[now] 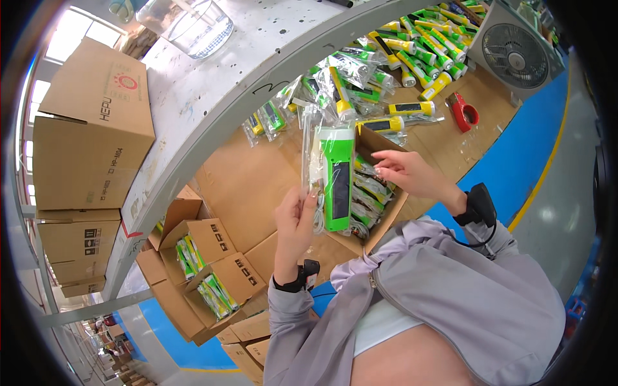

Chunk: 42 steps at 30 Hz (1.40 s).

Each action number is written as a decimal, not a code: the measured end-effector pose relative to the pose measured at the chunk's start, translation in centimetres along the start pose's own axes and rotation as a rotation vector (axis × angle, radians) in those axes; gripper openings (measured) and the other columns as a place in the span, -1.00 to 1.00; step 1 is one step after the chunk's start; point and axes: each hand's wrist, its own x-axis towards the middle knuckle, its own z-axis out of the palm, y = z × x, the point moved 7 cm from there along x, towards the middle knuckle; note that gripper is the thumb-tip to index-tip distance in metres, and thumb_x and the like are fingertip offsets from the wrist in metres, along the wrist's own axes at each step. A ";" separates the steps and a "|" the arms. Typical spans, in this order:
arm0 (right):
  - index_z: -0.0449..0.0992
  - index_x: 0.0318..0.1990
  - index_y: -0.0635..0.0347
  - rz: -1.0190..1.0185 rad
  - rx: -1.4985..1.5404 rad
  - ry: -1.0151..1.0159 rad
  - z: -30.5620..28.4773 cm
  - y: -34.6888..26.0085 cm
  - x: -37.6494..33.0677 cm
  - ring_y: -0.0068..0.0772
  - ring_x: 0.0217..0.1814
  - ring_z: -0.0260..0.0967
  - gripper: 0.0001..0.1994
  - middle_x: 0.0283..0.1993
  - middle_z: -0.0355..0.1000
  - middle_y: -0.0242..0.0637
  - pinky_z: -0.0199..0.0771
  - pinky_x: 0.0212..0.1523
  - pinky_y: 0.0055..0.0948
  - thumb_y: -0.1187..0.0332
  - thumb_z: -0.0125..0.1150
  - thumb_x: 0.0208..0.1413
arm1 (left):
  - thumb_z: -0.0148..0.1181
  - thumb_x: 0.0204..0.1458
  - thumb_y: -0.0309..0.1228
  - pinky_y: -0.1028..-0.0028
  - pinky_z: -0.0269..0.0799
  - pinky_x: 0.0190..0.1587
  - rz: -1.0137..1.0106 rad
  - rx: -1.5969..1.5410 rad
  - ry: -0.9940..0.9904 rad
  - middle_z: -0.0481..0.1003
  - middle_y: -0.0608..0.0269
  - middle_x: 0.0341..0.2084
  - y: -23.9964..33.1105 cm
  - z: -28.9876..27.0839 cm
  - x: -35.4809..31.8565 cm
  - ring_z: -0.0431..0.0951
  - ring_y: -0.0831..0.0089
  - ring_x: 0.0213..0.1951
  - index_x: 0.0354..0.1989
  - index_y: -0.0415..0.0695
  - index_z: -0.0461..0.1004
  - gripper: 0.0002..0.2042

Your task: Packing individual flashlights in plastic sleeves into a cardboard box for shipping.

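A green flashlight [337, 183] with a white head and a dark panel on its side is in a clear plastic bag, with a white cable beside it. My left hand [297, 219] pinches the bag's left edge and holds it up over an open cardboard box [390, 220]. Inside that box lie several bagged flashlights [373, 193], partly hidden by the raised one. To the right of the held flashlight, my right hand [409, 172] hovers above the box with its fingers apart and nothing in them.
Loose and bagged green and yellow flashlights [425, 48] pile up at the table's far side. A red tape dispenser [463, 112] and a box fan [515, 56] stand right. Open cartons [222, 283] with bagged flashlights sit left, below a shelf [257, 38] holding a glass [201, 32].
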 end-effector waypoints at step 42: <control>0.53 -0.40 0.28 -0.073 -1.453 -0.283 4.9 8.6 5.4 -0.23 -0.26 0.47 -0.82 -0.36 0.47 -0.15 0.49 -0.41 -0.32 0.40 0.13 -0.20 | -0.15 -0.17 -0.74 0.16 0.38 -0.18 0.040 0.543 -0.118 0.45 -0.08 -0.25 -9.3 -0.2 -0.3 0.45 -0.04 -0.22 0.11 0.03 0.28 -0.41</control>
